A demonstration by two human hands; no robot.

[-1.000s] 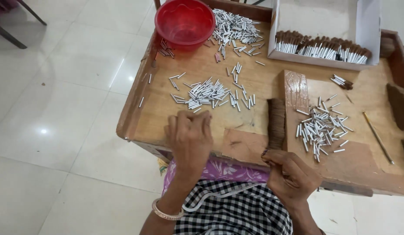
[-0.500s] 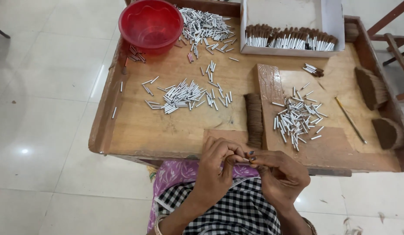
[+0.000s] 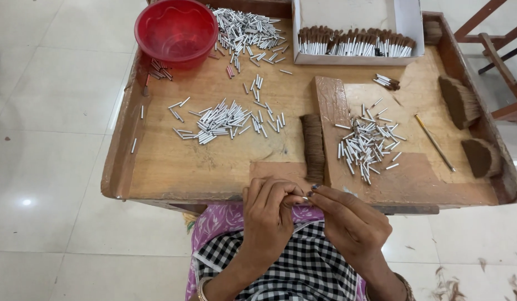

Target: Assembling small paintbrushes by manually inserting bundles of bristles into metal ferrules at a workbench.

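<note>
Where held: pinched between fingertips of left hand (image 3: pixel 268 214) and right hand (image 3: pixel 350 226), one small white tube (image 3: pixel 301 198), at lower centre of frame, just off near edge of counter (image 3: pixel 175 167).
Hands: both curled inward, fingertips pressed together on tube; nothing else gripped.
Handling, judged: very light, thin-walled, probably paper, so easily crushed or bent; too small for a full grip, best taken by fingertips at both ends.
Loose tubes: heap (image 3: pixel 216 120) at centre left, second heap (image 3: pixel 367 145) at centre right, third (image 3: pixel 244 28) at upper centre.
Brown fibre: bundle (image 3: pixel 313 146) upright in frame between heaps; two clumps (image 3: pixel 459 100) at right edge.
Box: white, rectangular, open-topped (image 3: pixel 406 14), upper right, row of brown-tipped white sticks inside.
Bowl: red, round, plastic (image 3: pixel 176 30), upper left.
Labels, signs: none visible.
</note>
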